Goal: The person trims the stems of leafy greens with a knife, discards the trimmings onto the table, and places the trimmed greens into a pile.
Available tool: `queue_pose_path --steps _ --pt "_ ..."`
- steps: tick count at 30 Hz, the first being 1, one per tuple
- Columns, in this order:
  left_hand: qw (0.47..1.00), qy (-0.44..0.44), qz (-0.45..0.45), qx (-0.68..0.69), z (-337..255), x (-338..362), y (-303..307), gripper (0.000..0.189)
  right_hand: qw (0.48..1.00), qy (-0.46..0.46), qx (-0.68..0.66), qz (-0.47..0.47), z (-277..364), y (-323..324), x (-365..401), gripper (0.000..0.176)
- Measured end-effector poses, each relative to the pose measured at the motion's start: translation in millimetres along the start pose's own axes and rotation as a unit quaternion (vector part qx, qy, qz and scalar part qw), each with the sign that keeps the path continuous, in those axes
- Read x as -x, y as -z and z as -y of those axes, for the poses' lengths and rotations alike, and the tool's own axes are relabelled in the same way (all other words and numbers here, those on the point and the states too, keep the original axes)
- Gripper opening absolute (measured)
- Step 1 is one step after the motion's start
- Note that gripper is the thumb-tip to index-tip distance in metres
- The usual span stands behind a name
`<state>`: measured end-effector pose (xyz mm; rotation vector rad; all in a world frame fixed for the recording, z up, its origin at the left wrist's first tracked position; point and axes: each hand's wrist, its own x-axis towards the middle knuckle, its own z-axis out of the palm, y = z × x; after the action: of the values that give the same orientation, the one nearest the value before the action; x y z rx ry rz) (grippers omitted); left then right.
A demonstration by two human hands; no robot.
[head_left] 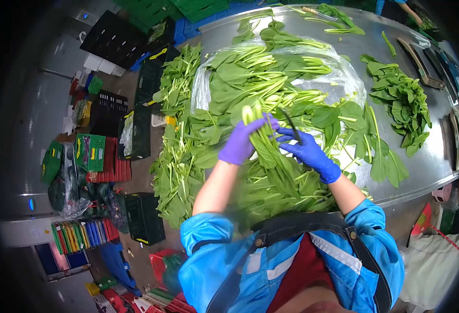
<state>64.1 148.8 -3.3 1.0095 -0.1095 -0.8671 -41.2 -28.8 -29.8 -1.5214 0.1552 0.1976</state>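
Left hand [241,140], purple-gloved, grips a bunch of leafy greens [272,154]; right hand [311,155], blue-gloved, holds a slender dark implement [290,124] beside it. Clear plastic sheeting [355,78] lies under loose greens [245,86] on the metal table [378,181]; a separate leafy pile [402,107] lies toward the table's right edge.

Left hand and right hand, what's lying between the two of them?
The head view shows a bunch of leafy greens between the left hand and right hand, with a thin, dark, curved tool at the latter's fingers.

Produce packing room: stacked crates [90,151], metal table [396,177] heaped with greens [240,88].
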Motion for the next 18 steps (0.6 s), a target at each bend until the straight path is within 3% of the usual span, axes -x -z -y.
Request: queue_pose_path --steps 3,5,6,7,8,9,10,13,15,17,18 --pt "0.99 -0.033 -0.026 -0.132 0 -1 -12 0.03 1.0 -0.019 -0.013 -0.005 -3 -2 -10 0.038" --pt "0.981 -0.039 -0.079 -0.171 -20 2 -13 0.024 0.997 0.011 0.051 -0.054 -12 14 -11 0.029" --pt "0.951 -0.024 -0.096 -0.294 -31 -1 5 0.025 0.994 -0.032 0.078 -0.065 -10 29 -3 0.024" --pt "0.904 -0.008 -0.112 -0.412 -39 -7 20 0.025 0.99 -0.01 0.13 -0.061 -17 45 1 0.032" --pt "0.904 -0.011 -0.111 -0.412 -45 -17 33 0.025 0.991 -0.031 0.12 -0.058 -25 53 -2 0.034" --pt "0.795 -0.074 -0.162 -0.58 -51 -29 47 0.027 0.957 0.004 0.282 -0.06 -52 86 14 0.034" --pt "0.649 -0.133 -0.206 -0.72 -55 -43 55 0.028 0.911 -0.005 0.401 -0.092 -62 95 22 0.04" --pt "0.629 -0.136 -0.163 -0.748 -44 -103 46 0.031 0.929 0.0 0.329 -0.17 -61 99 30 0.046" --pt "0.636 -0.168 -0.098 -0.747 -12 -155 53 0.027 0.939 -0.023 0.297 -0.171 -60 97 26 0.044" --pt "0.582 -0.286 -0.03 -0.761 31 -202 63 0.026 0.96 -0.011 0.226 -0.163 -65 93 19 0.04" --pt "0.576 -0.247 -0.053 -0.778 49 -217 62 0.026 0.963 -0.013 0.218 -0.158 -58 87 19 0.037"
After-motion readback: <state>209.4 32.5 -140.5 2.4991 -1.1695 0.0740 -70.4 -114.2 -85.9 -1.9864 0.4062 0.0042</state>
